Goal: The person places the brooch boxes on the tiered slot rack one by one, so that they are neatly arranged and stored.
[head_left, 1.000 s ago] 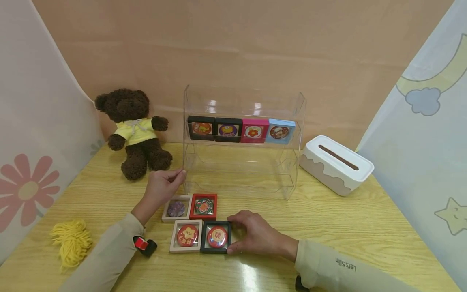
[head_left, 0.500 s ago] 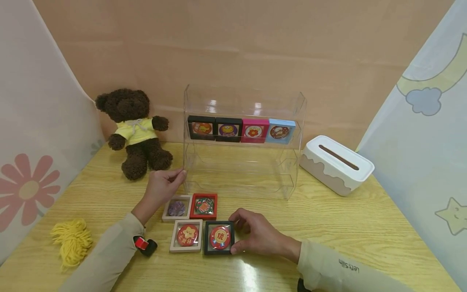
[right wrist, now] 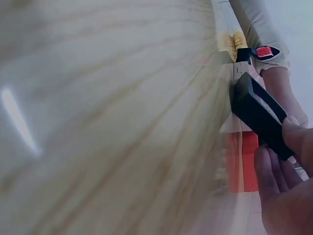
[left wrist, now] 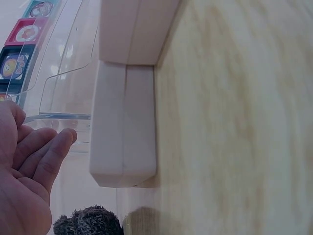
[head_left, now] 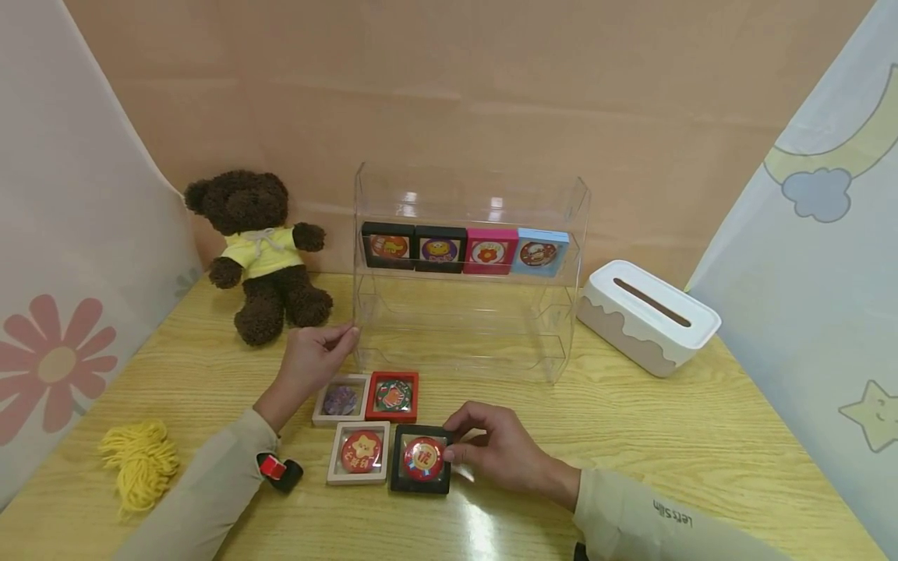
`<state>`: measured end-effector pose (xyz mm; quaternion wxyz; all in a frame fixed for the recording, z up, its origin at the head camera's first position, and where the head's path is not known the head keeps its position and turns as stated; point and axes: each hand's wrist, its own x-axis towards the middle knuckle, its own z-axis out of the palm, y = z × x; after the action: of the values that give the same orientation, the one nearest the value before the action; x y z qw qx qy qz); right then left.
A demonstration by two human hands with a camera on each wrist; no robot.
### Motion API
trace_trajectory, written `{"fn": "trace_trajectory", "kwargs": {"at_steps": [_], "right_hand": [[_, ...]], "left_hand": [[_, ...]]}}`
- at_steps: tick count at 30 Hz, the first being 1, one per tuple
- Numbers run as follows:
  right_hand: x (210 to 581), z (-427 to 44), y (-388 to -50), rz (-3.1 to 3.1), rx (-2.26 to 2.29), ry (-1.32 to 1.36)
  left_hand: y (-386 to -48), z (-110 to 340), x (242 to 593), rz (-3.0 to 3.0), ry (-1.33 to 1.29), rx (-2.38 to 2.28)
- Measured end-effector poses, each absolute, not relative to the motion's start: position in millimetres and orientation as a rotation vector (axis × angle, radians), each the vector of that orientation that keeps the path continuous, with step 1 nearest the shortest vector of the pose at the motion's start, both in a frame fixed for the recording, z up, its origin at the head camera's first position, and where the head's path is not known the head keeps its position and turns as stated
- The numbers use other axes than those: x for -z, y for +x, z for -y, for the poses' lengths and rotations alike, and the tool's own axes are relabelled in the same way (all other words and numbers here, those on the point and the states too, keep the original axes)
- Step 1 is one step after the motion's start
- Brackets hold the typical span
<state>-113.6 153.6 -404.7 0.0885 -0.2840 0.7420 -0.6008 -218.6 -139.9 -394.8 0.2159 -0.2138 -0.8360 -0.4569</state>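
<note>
The right hand [head_left: 501, 448] pinches the right edge of a black-framed box [head_left: 421, 481] with a red badge; in the right wrist view the black box [right wrist: 259, 112] stands tilted, thumb on its face and fingers behind. At the lower left side of a clear acrylic rack [head_left: 463, 362], the left hand [head_left: 313, 362] pinches the rack's edge with thumb and forefinger. A cream box [head_left: 337, 481] with a star badge lies left of the black one. Behind them lie a red-framed box [head_left: 414, 397] and another cream box [head_left: 319, 418], side by side.
The rack's upper tier holds several boxes, among them a pink one [head_left: 489, 268] and a light blue one [head_left: 554, 265]. A brown teddy bear [head_left: 265, 253] sits left of the rack, a white tissue box [head_left: 645, 315] stands right, and yellow yarn [head_left: 140, 467] lies front left.
The right hand has drawn the black box slightly right, away from the cream box, and its thumb has moved from the near corner onto the face. The left hand has stayed put.
</note>
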Motion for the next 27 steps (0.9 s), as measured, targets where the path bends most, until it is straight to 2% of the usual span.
{"fn": "trace_trajectory", "kwargs": {"at_steps": [27], "right_hand": [[395.1,-166.5,-128.4,-2.112,2.005,-1.114]], "left_hand": [[-217.6,140.2,394.3,2.315,-0.593,1.272]]}}
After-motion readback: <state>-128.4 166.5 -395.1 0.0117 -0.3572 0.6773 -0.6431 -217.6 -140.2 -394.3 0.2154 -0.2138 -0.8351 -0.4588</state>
